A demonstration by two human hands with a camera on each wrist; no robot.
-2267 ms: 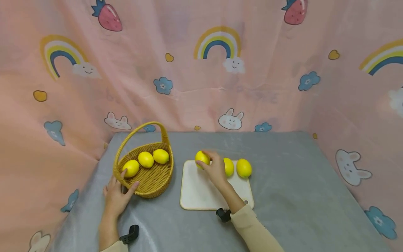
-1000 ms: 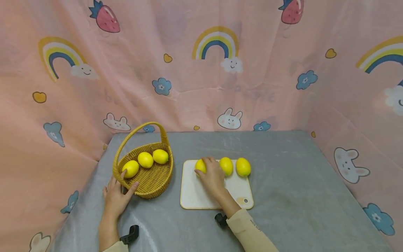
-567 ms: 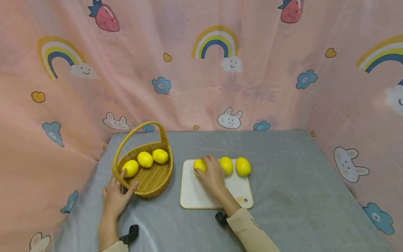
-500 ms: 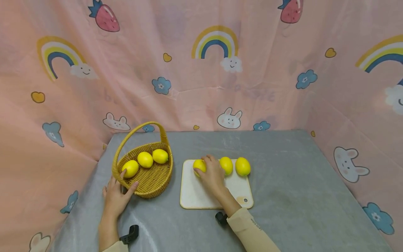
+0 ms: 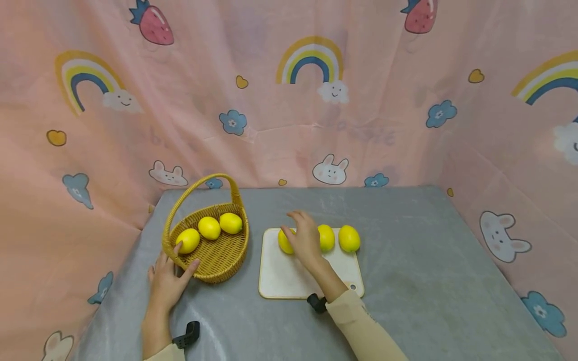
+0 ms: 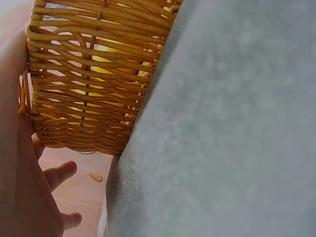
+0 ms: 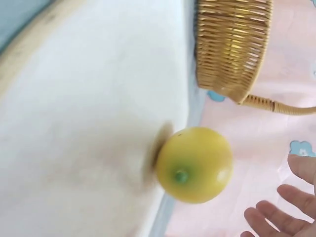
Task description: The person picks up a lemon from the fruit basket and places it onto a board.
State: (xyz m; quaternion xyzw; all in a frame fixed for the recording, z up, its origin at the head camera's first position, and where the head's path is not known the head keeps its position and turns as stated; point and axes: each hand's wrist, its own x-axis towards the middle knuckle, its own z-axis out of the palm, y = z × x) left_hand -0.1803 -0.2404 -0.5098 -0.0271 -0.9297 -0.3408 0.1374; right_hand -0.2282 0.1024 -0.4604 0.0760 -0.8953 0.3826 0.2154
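Observation:
My left hand (image 5: 165, 286) holds the near left rim of the yellow wicker basket (image 5: 221, 271), thumb and forefinger over the edge. In the left wrist view its other fingers stick out beside the woven wall (image 6: 98, 98). Three lemons lie in the basket; the nearest lemon (image 5: 187, 240) is by my forefinger. Over the white cutting board (image 5: 289, 281) my right hand (image 5: 306, 240) is spread, fingers apart from the leftmost lemon (image 5: 284, 241), which it partly covers in the head view. The right wrist view shows that lemon (image 7: 195, 165) resting on the board, green-tipped.
Two more lemons sit along the board's far edge: a middle lemon (image 5: 327, 238) and a right lemon (image 5: 349, 238). A grey cloth (image 5: 429, 281) covers the table. Behind it hangs a pink patterned curtain (image 5: 384, 65).
My right hand has lowered a lemon onto the left of the board, let it go and lifted its fingers off. The left hand has stayed at the basket.

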